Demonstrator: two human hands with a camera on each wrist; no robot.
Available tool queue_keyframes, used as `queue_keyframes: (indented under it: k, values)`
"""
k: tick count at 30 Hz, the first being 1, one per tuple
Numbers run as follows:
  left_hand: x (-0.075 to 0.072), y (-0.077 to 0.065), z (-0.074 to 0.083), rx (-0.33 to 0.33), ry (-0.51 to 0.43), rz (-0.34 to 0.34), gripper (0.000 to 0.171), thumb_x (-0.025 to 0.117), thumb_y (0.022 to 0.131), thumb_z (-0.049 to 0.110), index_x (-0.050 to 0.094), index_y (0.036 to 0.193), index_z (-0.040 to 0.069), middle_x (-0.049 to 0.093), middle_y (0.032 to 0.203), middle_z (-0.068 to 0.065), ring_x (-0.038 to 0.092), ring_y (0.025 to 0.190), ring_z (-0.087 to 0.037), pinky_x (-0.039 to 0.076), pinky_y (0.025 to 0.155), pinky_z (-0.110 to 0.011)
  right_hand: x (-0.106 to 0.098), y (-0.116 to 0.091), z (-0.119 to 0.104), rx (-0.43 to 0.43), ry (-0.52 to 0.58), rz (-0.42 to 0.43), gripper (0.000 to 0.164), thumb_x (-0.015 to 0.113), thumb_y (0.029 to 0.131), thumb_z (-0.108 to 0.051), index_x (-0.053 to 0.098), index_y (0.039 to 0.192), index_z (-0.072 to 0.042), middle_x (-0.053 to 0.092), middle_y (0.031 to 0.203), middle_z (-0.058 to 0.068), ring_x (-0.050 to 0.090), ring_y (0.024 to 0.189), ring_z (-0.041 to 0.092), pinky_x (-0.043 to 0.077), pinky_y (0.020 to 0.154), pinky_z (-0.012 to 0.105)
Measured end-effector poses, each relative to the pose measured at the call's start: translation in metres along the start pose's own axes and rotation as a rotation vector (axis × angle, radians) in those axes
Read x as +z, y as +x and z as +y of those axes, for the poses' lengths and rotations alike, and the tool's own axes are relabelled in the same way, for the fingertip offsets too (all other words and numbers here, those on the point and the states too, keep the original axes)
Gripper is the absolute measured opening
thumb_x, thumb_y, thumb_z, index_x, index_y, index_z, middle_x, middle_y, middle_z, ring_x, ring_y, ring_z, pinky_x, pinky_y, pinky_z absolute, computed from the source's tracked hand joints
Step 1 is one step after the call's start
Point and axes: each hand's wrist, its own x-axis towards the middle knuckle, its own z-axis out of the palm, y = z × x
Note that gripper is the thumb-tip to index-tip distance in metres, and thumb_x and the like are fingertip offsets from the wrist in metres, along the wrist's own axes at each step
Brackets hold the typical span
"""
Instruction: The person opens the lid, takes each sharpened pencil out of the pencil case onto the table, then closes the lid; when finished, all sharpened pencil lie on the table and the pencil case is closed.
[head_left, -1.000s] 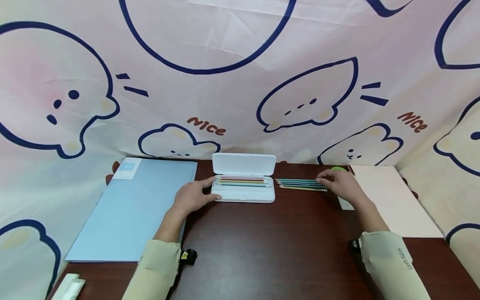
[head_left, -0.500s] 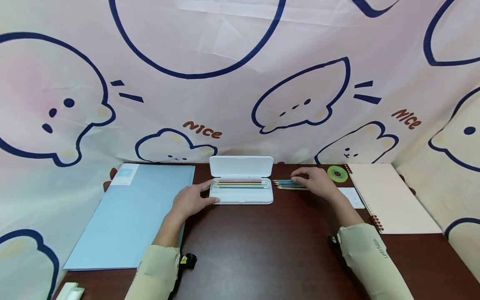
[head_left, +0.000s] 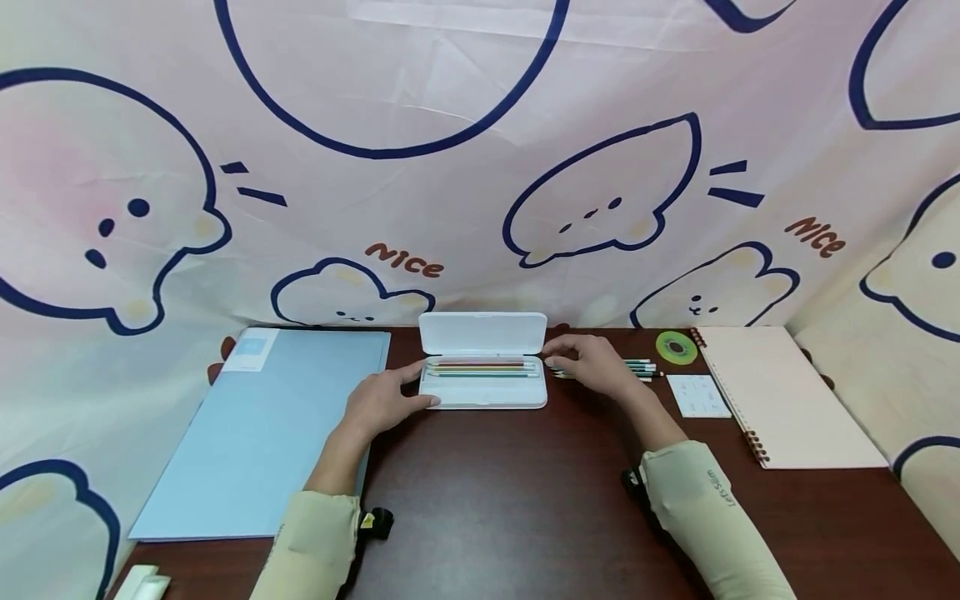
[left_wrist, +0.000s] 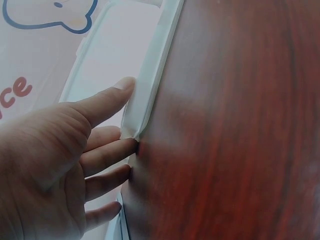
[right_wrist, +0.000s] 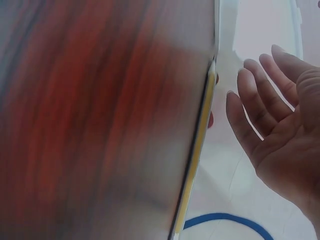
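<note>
A white pencil case (head_left: 483, 397) lies with its lid (head_left: 483, 333) raised; several coloured pencils (head_left: 483, 367) are inside. At its left end, my left hand (head_left: 378, 402) touches the case with thumb and fingers fairly straight. In the left wrist view, the left thumb (left_wrist: 112, 100) rests against the rim. Right of the case, my right hand (head_left: 592, 367) hovers over a row of loose pencils (head_left: 641, 367), fingertips near the ends closest to the case. In the right wrist view its fingers (right_wrist: 255, 100) are apart, holding nothing visible, beside a yellow pencil (right_wrist: 197, 150).
A blue folder (head_left: 270, 433) covers the left of the dark wooden table (head_left: 510, 500). On the right lie a green round item (head_left: 676, 347), a white card (head_left: 699, 396) and a spiral notebook (head_left: 795, 400). White packets (head_left: 142, 583) sit at bottom left. A printed cloth (head_left: 480, 208) hangs behind.
My right hand has moved left along the pencils from their far ends to the ends near the case, uncovering the green item and card. The left hand stays at the case.
</note>
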Motion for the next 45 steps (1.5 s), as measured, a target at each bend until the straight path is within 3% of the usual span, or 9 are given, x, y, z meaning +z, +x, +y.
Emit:
queue_keyframes:
  k: [5, 14, 21, 29, 41, 45]
  values:
    - [0.0, 0.0, 0.001, -0.002, -0.001, -0.001, 0.077, 0.076, 0.087, 0.051, 0.046, 0.154, 0.026, 0.059, 0.146, -0.014, 0.063, 0.117, -0.035, 0.052, 0.086, -0.048, 0.006, 0.002, -0.007, -0.02, 0.012, -0.032, 0.026, 0.068, 0.097, -0.029, 0.073, 0.122, -0.021, 0.075, 0.109, 0.001, 0.061, 0.088, 0.018, 0.05, 0.076, 0.033]
    - [0.0, 0.001, 0.0, 0.006, 0.002, -0.002, 0.078, 0.076, 0.087, 0.052, 0.045, 0.154, 0.027, 0.06, 0.145, -0.014, 0.063, 0.117, -0.035, 0.052, 0.084, -0.047, 0.01, 0.012, -0.011, -0.065, -0.126, -0.048, 0.025, 0.068, 0.098, -0.026, 0.073, 0.122, -0.022, 0.075, 0.117, 0.001, 0.066, 0.101, 0.018, 0.054, 0.092, 0.043]
    - [0.0, 0.0, -0.001, 0.001, 0.002, -0.005, 0.078, 0.076, 0.087, 0.052, 0.045, 0.154, 0.026, 0.059, 0.145, -0.015, 0.062, 0.122, -0.037, 0.052, 0.091, -0.052, 0.014, 0.014, -0.017, -0.077, -0.165, -0.053, 0.023, 0.068, 0.097, -0.024, 0.075, 0.119, -0.02, 0.075, 0.118, 0.001, 0.065, 0.102, 0.019, 0.053, 0.093, 0.044]
    - [0.0, 0.001, -0.001, -0.008, 0.006, -0.008, 0.078, 0.075, 0.087, 0.053, 0.044, 0.155, 0.028, 0.059, 0.146, -0.014, 0.062, 0.119, -0.036, 0.052, 0.086, -0.048, 0.016, 0.014, -0.021, -0.079, -0.194, -0.078, 0.022, 0.069, 0.097, -0.023, 0.076, 0.117, -0.02, 0.075, 0.12, 0.001, 0.066, 0.107, 0.02, 0.053, 0.098, 0.045]
    - [-0.001, 0.0, 0.0, 0.017, 0.014, 0.007, 0.076, 0.076, 0.087, 0.05, 0.046, 0.154, 0.027, 0.061, 0.144, -0.013, 0.065, 0.113, -0.033, 0.049, 0.076, -0.041, 0.022, 0.017, -0.024, -0.055, -0.222, -0.144, 0.022, 0.072, 0.095, -0.023, 0.077, 0.116, -0.024, 0.074, 0.105, -0.004, 0.062, 0.091, 0.015, 0.054, 0.089, 0.042]
    - [-0.002, -0.001, -0.001, 0.013, 0.006, 0.004, 0.077, 0.076, 0.087, 0.05, 0.046, 0.154, 0.027, 0.061, 0.144, -0.013, 0.064, 0.115, -0.033, 0.05, 0.078, -0.042, 0.024, 0.017, -0.026, -0.059, -0.235, -0.148, 0.023, 0.072, 0.095, -0.021, 0.077, 0.117, -0.023, 0.074, 0.106, -0.002, 0.061, 0.09, 0.016, 0.054, 0.089, 0.042]
